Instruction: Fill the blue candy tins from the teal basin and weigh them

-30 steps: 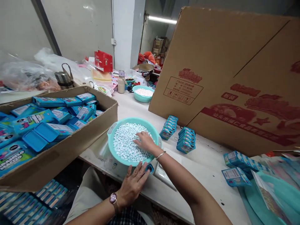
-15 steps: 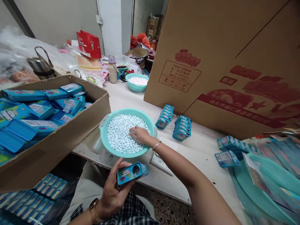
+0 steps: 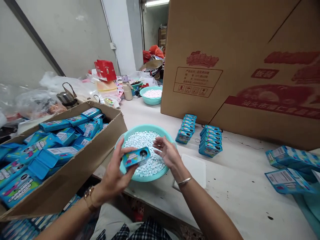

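My left hand is closed around a blue candy box with a dark round window on its printed face, holding it tilted over the near left of a turquoise bowl. Small white candies fill this bowl. At the bowl's right side, my right hand hovers over the candies, its fingers apart and loosely curved towards the box. No candy shows between the fingers, though part of the palm is hidden. A bracelet circles each wrist.
On the left a cardboard carton holds many blue boxes. Two rows of blue boxes stand before a large cardboard box. A white lid-like tray lies right of the bowl. Another turquoise bowl stands behind, with pinkish candies.
My right hand has lifted out of the candies and drawn back to the bowl's right side. My left hand has raised the candy box from below the table edge to over the bowl.
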The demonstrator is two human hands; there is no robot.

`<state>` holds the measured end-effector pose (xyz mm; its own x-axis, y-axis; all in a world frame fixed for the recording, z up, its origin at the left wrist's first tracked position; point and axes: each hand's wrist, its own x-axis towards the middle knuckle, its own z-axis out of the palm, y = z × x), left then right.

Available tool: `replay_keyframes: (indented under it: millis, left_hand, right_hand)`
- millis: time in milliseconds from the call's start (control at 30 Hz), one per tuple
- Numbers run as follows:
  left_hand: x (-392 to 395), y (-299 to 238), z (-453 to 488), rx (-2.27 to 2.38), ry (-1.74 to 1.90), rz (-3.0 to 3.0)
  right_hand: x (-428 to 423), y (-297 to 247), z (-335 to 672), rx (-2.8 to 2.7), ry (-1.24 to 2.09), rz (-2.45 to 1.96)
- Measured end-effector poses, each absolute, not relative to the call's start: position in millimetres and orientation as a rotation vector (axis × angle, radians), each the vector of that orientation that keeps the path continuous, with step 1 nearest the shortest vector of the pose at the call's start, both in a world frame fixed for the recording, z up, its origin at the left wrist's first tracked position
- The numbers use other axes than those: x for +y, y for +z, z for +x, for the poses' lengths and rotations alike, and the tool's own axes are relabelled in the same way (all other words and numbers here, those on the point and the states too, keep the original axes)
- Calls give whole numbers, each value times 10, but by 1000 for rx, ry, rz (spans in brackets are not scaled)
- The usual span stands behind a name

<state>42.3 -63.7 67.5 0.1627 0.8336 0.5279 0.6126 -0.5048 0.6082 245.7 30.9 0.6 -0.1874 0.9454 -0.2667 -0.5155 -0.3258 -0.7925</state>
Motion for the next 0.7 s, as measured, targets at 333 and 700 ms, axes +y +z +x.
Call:
replay_keyframes:
  millis: [333, 700]
  left_hand:
    - [312, 1011, 1071, 1145, -392, 2992]
    - [383, 1059, 1110, 1163, -297, 3034]
  right_hand:
    - [315, -307, 1736, -116, 1762, -715]
    - [362, -169, 1903, -18, 1642, -709]
